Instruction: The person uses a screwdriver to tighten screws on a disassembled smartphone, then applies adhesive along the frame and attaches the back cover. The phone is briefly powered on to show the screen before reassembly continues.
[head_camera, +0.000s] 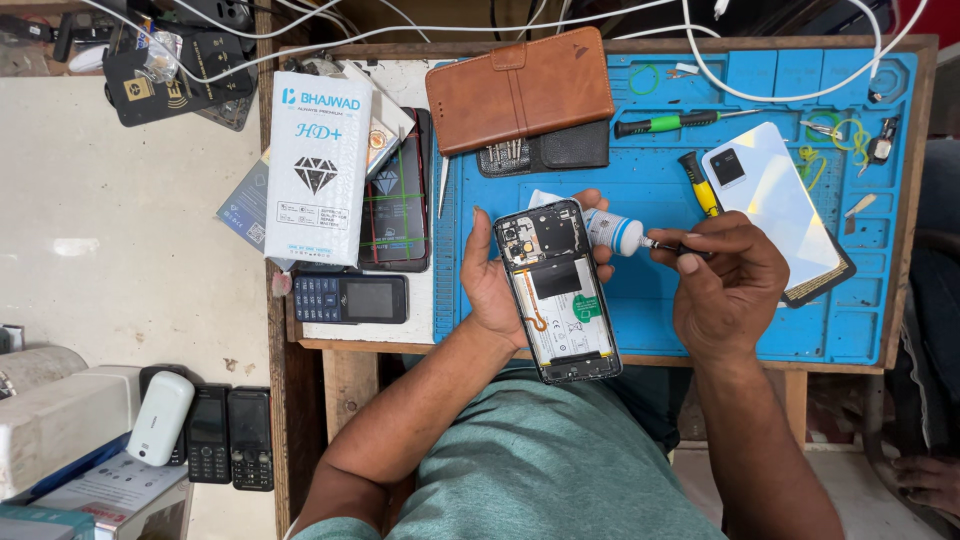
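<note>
My left hand (492, 285) holds an opened smartphone (558, 290), back cover off, its circuit board, battery and orange flex cable showing. The same hand's fingers also hold a small white glue tube with a blue collar (612, 231) behind the phone. My right hand (725, 283) pinches the tube's thin dark nozzle cap (668, 245) between thumb and fingers. Both hands hover over the blue work mat (650, 175), near the table's front edge.
On the mat lie a white phone back cover (775, 205), a yellow-handled screwdriver (698, 182) and a green-handled one (668, 123). A brown wallet case (520, 90) sits behind. Left are a white box (318, 165), a dark phone (397, 195) and a keypad phone (350, 298).
</note>
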